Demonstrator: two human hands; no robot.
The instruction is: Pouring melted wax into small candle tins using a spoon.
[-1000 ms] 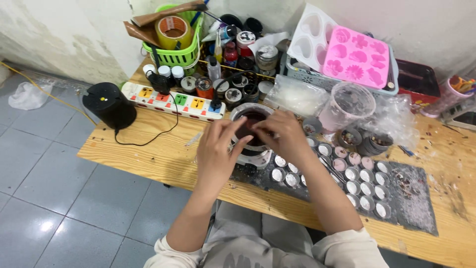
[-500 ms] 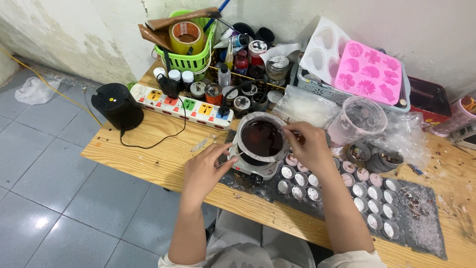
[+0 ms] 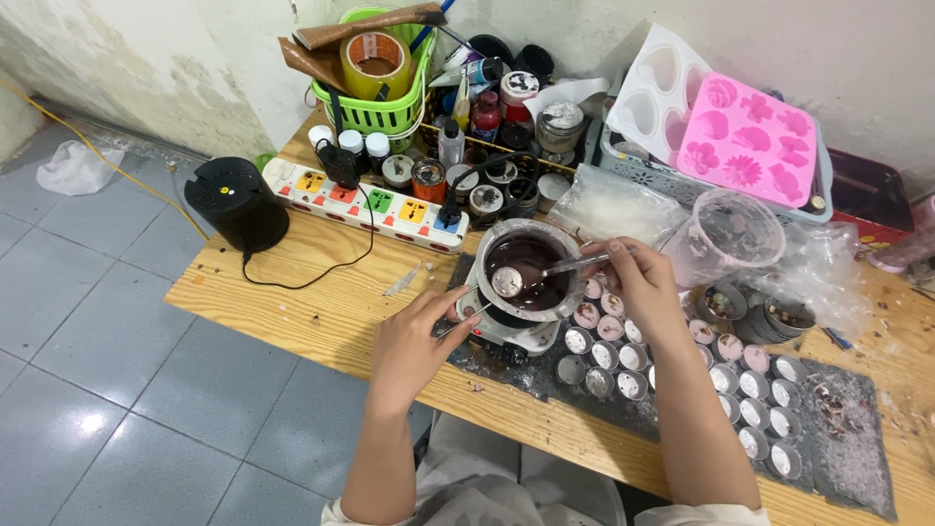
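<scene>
A round metal pot (image 3: 575, 289) full of dark brown liquid sits on a small white heater (image 3: 519, 337) on the wooden table (image 3: 321, 292). My right hand (image 3: 638, 284) grips the handle of a metal spoon (image 3: 508, 281), whose bowl hovers over the liquid at the pot's near-left side. My left hand (image 3: 414, 341) rests on the table just left of the heater and pinches a thin metal tool (image 3: 466, 318) that points toward the heater. Several small round metal cups (image 3: 612, 356) with pale filling stand in rows to the right of the heater, under my right forearm.
A white power strip (image 3: 375, 206) and a black round device (image 3: 237, 203) lie to the left. Behind the pot stand bottles and jars (image 3: 477, 127), a green basket (image 3: 375, 83), a pink mould (image 3: 755, 141), a white heart mould (image 3: 657, 83) and a clear plastic cup (image 3: 726, 234).
My hands have parted from above the pot. The right hand now holds the spoon over the liquid. The left hand has dropped to the table beside the heater with the thin tool.
</scene>
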